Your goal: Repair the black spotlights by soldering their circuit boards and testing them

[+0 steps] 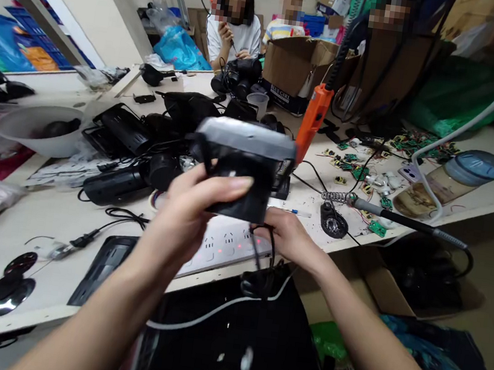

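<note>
My left hand (190, 202) is closed around a black boxy device (248, 179) with a grey upper edge, thumb across its face. The device is blurred and held up over the front of the bench. Just below it, my right hand (288, 236) has its fingers curled at a black cord (272, 252) that hangs down in loops; the fingertips are partly hidden. Under both hands lies a white power strip (225, 243) with red lights. An orange handheld tool (314, 118) on a coiled cable hangs just behind the device.
A soldering iron (406, 221) rests in a spring holder (339, 197) at right, near scattered circuit boards (354, 163) and a clear jar (452, 181). Black housings (120, 177) and a white bowl (38, 127) crowd the left. Two people sit behind a cardboard box (290, 63).
</note>
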The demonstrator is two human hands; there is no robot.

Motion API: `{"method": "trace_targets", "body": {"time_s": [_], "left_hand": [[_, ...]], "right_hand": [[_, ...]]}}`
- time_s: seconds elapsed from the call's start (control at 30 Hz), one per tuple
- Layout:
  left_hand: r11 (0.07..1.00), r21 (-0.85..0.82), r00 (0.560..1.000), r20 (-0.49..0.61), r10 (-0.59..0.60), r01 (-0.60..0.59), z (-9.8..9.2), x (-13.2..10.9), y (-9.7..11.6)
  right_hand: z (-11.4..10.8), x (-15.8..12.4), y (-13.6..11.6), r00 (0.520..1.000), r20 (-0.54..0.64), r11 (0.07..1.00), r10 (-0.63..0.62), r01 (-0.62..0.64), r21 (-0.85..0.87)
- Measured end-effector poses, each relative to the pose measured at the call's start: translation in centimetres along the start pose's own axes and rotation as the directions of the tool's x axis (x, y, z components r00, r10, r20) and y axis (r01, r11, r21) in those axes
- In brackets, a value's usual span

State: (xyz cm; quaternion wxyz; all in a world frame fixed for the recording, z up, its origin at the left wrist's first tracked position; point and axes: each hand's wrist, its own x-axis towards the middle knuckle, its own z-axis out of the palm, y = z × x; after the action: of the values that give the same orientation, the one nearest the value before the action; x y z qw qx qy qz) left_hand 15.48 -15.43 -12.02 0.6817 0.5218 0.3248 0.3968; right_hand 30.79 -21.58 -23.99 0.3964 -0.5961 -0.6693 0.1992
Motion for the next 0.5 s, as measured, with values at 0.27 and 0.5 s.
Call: {"method": "trace_targets", "body": {"time_s": [0.27, 0.5], "left_hand": [[0.883, 0.096, 0.888, -0.091, -0.451, 0.459, -6.3, -5.0, -3.2], [0.301, 0.335, 0.163, 0.38, -0.91, 0.893, 1.4, -6.7, -14.1]], "right_hand": [[-7.8, -1.7, -7.2, 0.894, -0.393, 0.975, -0.217, 0.214, -0.053], [-6.4, 0.9, -5.8, 0.994, 0.082, 0.97, -0.067, 0.084, -0.229]]}}
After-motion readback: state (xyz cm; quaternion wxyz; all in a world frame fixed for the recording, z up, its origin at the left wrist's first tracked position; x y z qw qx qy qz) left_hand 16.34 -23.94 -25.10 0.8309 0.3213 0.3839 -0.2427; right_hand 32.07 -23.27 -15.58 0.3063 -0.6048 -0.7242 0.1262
